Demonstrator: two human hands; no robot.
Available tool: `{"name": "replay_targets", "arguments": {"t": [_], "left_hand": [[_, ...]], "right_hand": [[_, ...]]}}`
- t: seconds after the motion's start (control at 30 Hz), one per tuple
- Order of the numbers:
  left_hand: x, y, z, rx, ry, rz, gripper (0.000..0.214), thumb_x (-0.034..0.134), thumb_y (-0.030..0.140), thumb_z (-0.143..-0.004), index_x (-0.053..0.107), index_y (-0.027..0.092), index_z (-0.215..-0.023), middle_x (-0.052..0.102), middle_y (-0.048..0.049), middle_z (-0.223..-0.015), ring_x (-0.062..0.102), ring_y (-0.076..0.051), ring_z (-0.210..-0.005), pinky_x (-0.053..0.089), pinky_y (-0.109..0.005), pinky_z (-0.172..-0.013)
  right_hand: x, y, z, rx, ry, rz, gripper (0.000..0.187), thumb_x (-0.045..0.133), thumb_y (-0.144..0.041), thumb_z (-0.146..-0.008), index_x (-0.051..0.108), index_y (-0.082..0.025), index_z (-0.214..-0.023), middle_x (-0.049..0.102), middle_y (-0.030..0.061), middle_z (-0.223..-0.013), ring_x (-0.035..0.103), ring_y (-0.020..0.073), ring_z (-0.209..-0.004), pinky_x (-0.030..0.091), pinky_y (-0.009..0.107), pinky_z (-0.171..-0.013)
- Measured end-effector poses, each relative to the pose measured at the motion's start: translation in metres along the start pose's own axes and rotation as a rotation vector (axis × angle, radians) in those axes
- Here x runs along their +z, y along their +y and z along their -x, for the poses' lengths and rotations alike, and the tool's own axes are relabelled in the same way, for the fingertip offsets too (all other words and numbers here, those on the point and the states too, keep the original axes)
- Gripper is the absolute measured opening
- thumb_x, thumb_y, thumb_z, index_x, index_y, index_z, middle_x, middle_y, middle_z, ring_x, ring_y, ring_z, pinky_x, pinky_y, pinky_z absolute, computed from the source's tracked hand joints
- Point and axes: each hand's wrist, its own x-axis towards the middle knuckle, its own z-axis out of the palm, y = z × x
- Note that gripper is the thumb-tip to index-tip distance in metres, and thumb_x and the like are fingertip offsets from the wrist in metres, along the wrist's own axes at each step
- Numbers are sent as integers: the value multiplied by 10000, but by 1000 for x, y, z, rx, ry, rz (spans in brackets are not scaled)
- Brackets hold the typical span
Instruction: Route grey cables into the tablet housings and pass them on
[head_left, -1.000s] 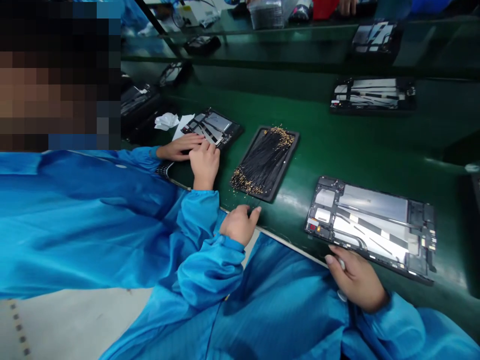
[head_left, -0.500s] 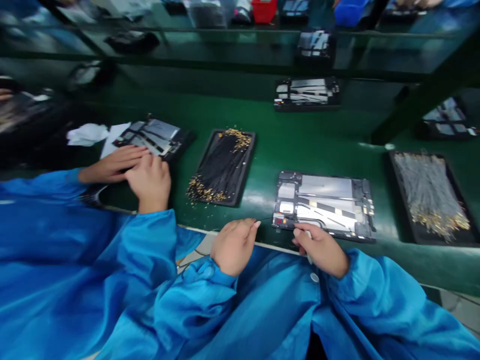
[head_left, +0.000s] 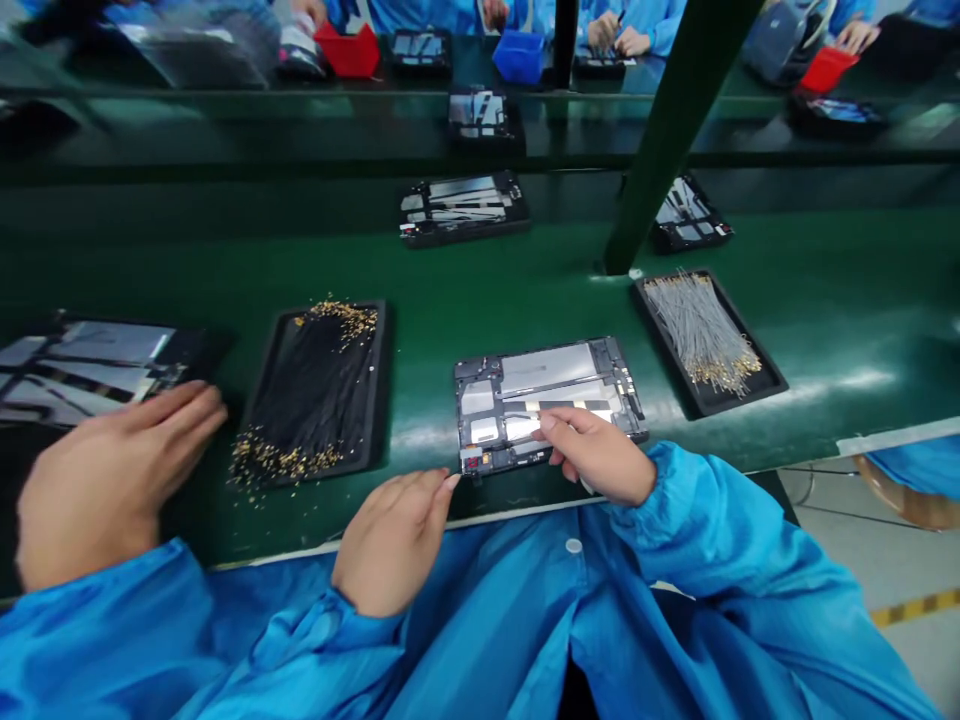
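Observation:
An opened tablet-like device (head_left: 540, 372), with silvery battery panels and a black frame, lies on the green bench in front of me. My left hand (head_left: 396, 542) is closed in a pinch at its near left corner. The thin black cable in that pinch is barely visible now. My right hand (head_left: 598, 455) reaches over the device's near right part, thumb and forefinger pressed together above the silvery panels. A pale slim tool (head_left: 587, 487) shows just below that palm; most of it is hidden in the fingers.
Left of the device stands a black tray of black cables (head_left: 315, 380) with gold ends. At the right is a tray of grey cables (head_left: 701, 325). Further opened devices (head_left: 465, 205) lie behind, near a green post (head_left: 675, 130). A co-worker's hand (head_left: 112, 470) rests by another device at left.
The view has swung to the right. My left hand has come closer to the device's corner. My right hand has moved from the near edge up over the panels.

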Motion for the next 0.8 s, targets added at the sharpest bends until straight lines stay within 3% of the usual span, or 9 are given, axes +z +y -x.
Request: {"name": "replay_targets", "arguments": {"t": [0.2, 0.33, 0.4, 0.47, 0.6, 0.7, 0.8], "left_hand": [[19, 16, 0, 25, 20, 30, 340, 364, 359, -856, 594, 142, -981, 655, -98, -920, 578, -239, -873, 433, -427, -835], [33, 44, -4, 166, 77, 144, 292, 344, 255, -867, 593, 143, -970, 656, -78, -904, 579, -185, -872, 460, -329, -811], [37, 54, -6, 183, 89, 168, 295, 324, 214, -866, 604, 150, -933, 659, -66, -841, 589, -160, -782, 475, -294, -754], [41, 59, -5, 164, 88, 158, 284, 335, 200, -858, 616, 170, -890, 654, -47, -770, 583, -149, -705, 478, -284, -704], [52, 57, -7, 89, 136, 96, 244, 382, 209, -840, 625, 189, -842, 646, -45, -749, 581, -160, -748, 461, -305, -762], [59, 55, -12, 47, 146, 57, 232, 400, 218, -835, 628, 172, -830, 642, -75, -782, 570, -196, -824, 452, -350, -785], [60, 55, -18, 59, 111, 30, 237, 399, 212, -836, 628, 151, -826, 627, -92, -757, 559, -213, -797, 456, -362, -734]], "right_hand": [[7, 19, 5, 88, -36, -137, 251, 545, -416, -747, 621, -198, -846, 605, -6, -696, 441, 45, -414, 341, 151, -334], [22, 45, 13, 269, -177, -271, 273, 517, -426, -759, 596, -182, -854, 556, -23, -556, 420, 57, -365, 284, 148, -292], [26, 53, 16, 337, -224, -311, 288, 509, -434, -760, 584, -178, -868, 512, -42, -487, 396, 59, -328, 266, 151, -280], [28, 54, 17, 347, -228, -355, 272, 528, -421, -744, 580, -170, -834, 539, -28, -550, 415, 58, -342, 270, 155, -275], [26, 46, 10, 256, -62, -407, 245, 573, -381, -709, 576, -163, -821, 582, 13, -757, 459, 54, -414, 282, 159, -278], [23, 38, 0, 88, 147, -450, 385, 583, -395, -708, 526, -178, -1021, 581, -2, -714, 501, 79, -476, 362, 178, -356], [19, 35, -8, -100, 294, -340, 490, 517, -468, -751, 472, -169, -1136, 596, -4, -673, 563, 118, -568, 460, 239, -529]]}}
